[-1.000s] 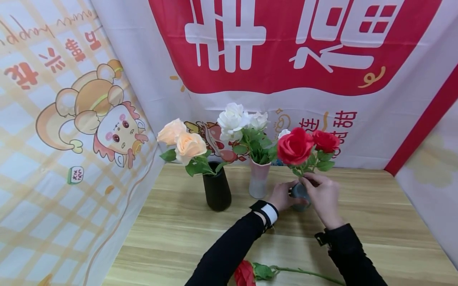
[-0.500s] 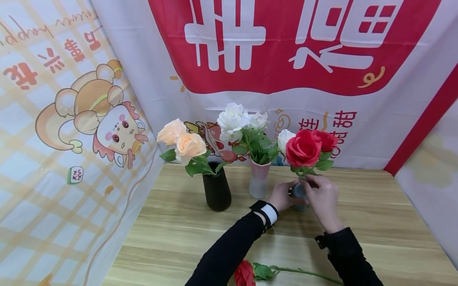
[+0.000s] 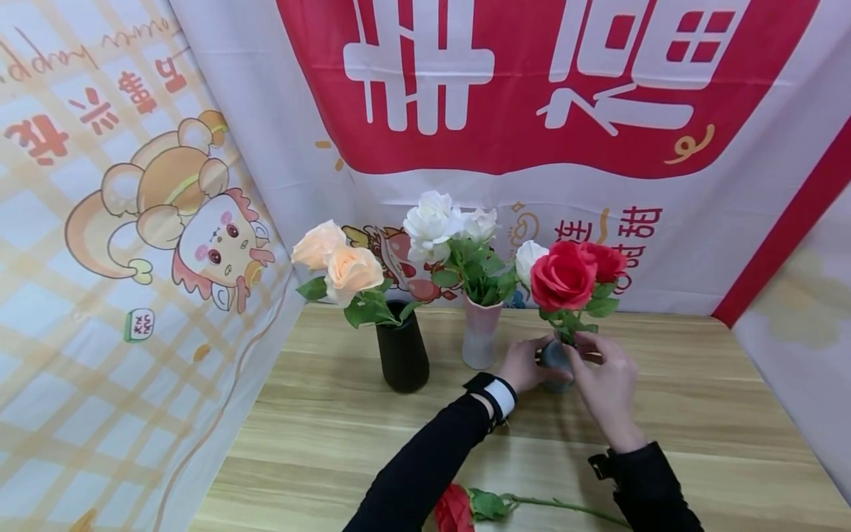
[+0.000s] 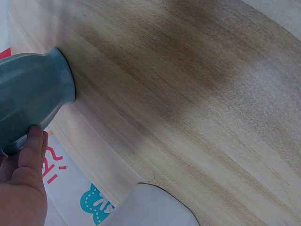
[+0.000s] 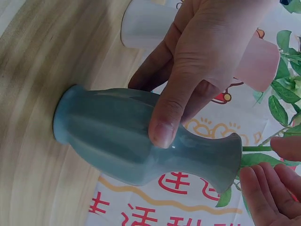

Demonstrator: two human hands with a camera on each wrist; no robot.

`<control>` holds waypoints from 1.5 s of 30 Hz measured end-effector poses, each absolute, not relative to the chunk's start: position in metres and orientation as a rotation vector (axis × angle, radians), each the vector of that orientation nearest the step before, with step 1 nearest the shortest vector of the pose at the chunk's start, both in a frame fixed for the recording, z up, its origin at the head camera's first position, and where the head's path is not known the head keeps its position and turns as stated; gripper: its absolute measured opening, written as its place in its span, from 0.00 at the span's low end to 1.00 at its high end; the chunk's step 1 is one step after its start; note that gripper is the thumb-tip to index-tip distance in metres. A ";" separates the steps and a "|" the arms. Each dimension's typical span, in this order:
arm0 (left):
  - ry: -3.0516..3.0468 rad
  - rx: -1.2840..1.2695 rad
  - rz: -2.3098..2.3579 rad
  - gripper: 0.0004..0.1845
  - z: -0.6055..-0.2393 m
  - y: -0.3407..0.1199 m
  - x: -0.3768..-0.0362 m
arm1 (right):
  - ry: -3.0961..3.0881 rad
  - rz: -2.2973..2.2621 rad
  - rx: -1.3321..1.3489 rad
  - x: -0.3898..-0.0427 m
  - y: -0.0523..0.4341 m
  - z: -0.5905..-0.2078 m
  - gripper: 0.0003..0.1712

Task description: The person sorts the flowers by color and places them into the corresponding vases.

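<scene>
Teal ceramic, ribbed and narrow at the neck: the blue-green vase point(image 3: 555, 363) stands on the wooden table point(image 3: 698, 414), at about 3 o'clock from the pink vase point(image 3: 480, 334). The left hand point(image 3: 527, 365) wraps it, thumb pressed across the shoulder in the right-wrist view. The right hand point(image 3: 606, 378) sits at the vase's mouth, its fingers seemingly pinching the stems of the red roses point(image 3: 575, 272), though the leaves hide the exact contact.

Done well, this step wants the vase kept braced flat on the table while the stems are guided straight down the narrow neck, not levered sideways against the flared lip.

The blue-green vase holds two red blooms. The pink vase carries white roses point(image 3: 440, 220). At 9 o'clock from it, the black vase point(image 3: 402, 356) holds peach roses point(image 3: 337, 260). One loose red rose point(image 3: 468, 507) lies on the table at 6 o'clock, near the sleeves.
</scene>
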State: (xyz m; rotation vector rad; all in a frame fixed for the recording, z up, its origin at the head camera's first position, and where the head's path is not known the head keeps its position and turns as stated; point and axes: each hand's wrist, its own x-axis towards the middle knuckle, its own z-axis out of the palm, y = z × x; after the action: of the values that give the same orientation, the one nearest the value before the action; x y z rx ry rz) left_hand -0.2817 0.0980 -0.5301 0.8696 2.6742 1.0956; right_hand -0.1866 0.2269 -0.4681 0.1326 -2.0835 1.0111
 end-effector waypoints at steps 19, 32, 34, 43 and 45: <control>2.695 0.878 1.066 0.27 -0.527 0.098 -0.281 | -2.155 0.864 0.411 -0.150 0.218 -0.459 0.09; 2.724 0.847 1.038 0.41 -0.526 0.099 -0.278 | -2.527 1.020 1.100 -0.122 0.194 -0.466 0.09; 2.725 0.841 1.038 0.41 -0.525 0.099 -0.277 | -2.540 1.008 1.154 -0.120 0.192 -0.473 0.09; 2.721 0.811 1.025 0.42 -0.524 0.099 -0.276 | -2.704 0.927 1.219 -0.110 0.193 -0.496 0.07; 2.717 0.812 1.033 0.43 -0.525 0.099 -0.276 | -2.777 0.889 1.230 -0.107 0.194 -0.501 0.07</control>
State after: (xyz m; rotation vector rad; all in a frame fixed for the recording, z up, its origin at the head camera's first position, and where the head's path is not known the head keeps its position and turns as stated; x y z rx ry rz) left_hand -0.2765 0.0992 -0.5250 0.8122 2.7175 1.0333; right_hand -0.1074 0.1940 -0.5012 1.2300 -2.7771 0.8885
